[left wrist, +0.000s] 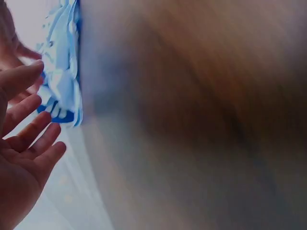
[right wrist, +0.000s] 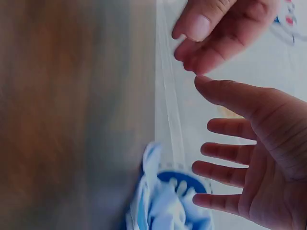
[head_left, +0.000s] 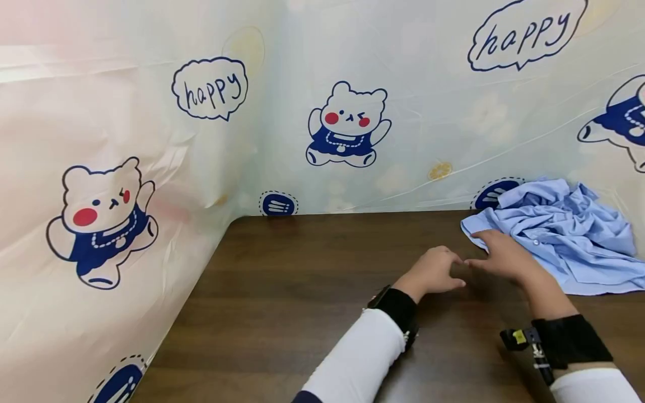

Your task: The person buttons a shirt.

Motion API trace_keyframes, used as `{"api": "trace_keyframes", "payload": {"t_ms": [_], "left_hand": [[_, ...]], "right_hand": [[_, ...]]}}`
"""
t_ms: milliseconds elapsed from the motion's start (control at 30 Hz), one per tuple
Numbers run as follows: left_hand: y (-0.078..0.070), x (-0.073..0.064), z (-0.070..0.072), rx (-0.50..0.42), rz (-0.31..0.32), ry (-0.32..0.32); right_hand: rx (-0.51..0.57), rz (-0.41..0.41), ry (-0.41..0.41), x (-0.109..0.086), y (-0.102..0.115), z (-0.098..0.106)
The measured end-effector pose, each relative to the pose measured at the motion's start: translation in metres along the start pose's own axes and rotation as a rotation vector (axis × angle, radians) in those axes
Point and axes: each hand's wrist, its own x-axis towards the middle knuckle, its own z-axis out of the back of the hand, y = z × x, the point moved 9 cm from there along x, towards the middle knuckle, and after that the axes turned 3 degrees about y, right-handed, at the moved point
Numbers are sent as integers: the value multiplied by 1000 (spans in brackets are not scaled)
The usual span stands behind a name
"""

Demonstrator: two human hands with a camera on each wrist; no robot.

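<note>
A crumpled light blue button shirt (head_left: 574, 235) lies in a heap at the table's back right. My right hand (head_left: 506, 258) is in front of its left edge, and in the right wrist view the fingers spread apart with nothing in them. Just left of it, my left hand (head_left: 434, 271) hovers over the table with thumb and fingers parted; the left wrist view shows that palm (left wrist: 21, 177) bare, its fingers loosely bent. The fingertips of both hands come close together; whether they touch I cannot tell.
The dark brown wooden table (head_left: 302, 291) runs back to a pale curtain (head_left: 282, 129) printed with bears and the word happy. This sheet also hangs along the table's left side. Black straps with small devices circle both wrists.
</note>
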Motion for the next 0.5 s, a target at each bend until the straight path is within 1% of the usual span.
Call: {"api": "trace_keyframes", "payload": {"t_ms": [100, 200, 267, 367, 433, 500], "left_hand": [[-12, 15, -9, 27, 19, 13], [-23, 24, -17, 37, 33, 34], [-28, 27, -19, 32, 39, 38], [-34, 31, -18, 43, 42, 28], [-37, 32, -18, 53, 37, 24], [-40, 35, -18, 57, 27, 24]], "right_hand": [[-6, -80, 18, 1, -35, 9], [-9, -180, 36, -4, -72, 17], [-20, -281, 30, -11, -99, 23], [8, -471, -23, -23, -138, 30], [50, -601, -58, -32, -160, 32], [104, -686, -65, -39, -175, 29]]}}
